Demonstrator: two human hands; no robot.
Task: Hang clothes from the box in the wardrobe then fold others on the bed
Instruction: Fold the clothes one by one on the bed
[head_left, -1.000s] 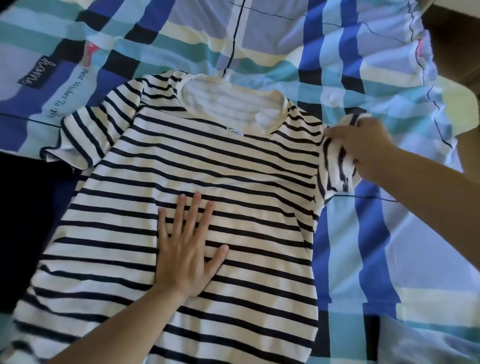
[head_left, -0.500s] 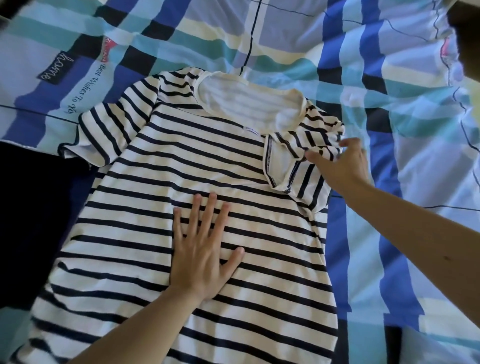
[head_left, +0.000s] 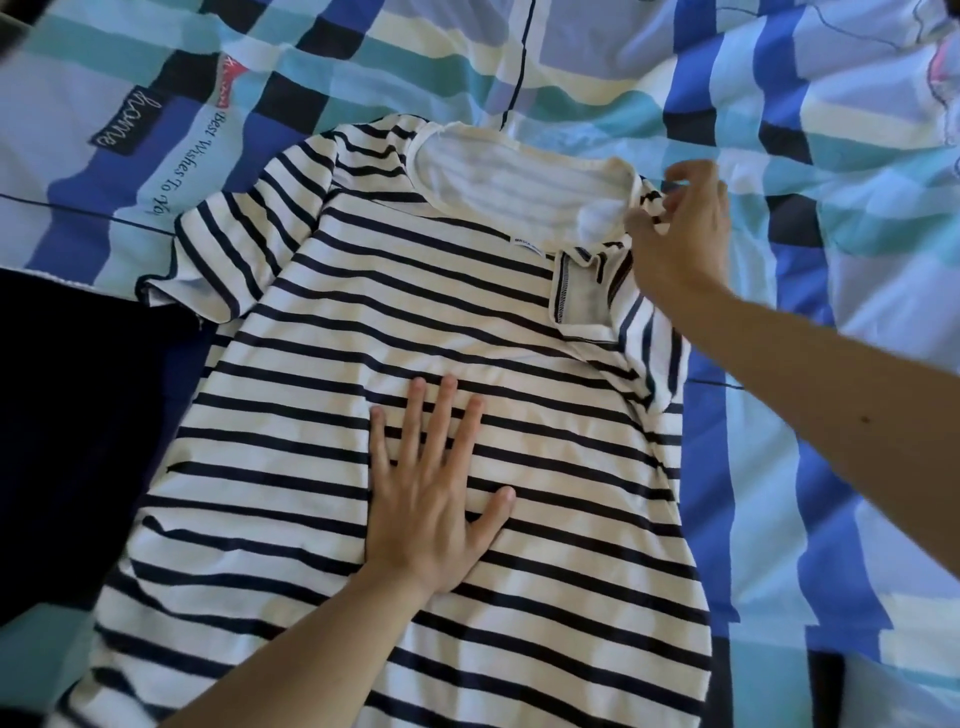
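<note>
Two hands work a striped shirt (head_left: 415, 291) lying flat mid-frame on a checked cover (head_left: 779, 467). Left hand (head_left: 431, 499), fingers splayed, presses flat on the shirt's chest at six o'clock. Right hand (head_left: 680, 228), at two o'clock, pinches shoulder fabric beside the collar, with the sleeve (head_left: 592, 306) below it folded inward. Dark cloth (head_left: 78, 415) lies at nine o'clock, against the shirt's edge.

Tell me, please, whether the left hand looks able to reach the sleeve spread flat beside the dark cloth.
Probably yes: the left hand presses flat on the striped shirt, holding nothing, and the sleeve lies uncovered on the bedcover.
</note>
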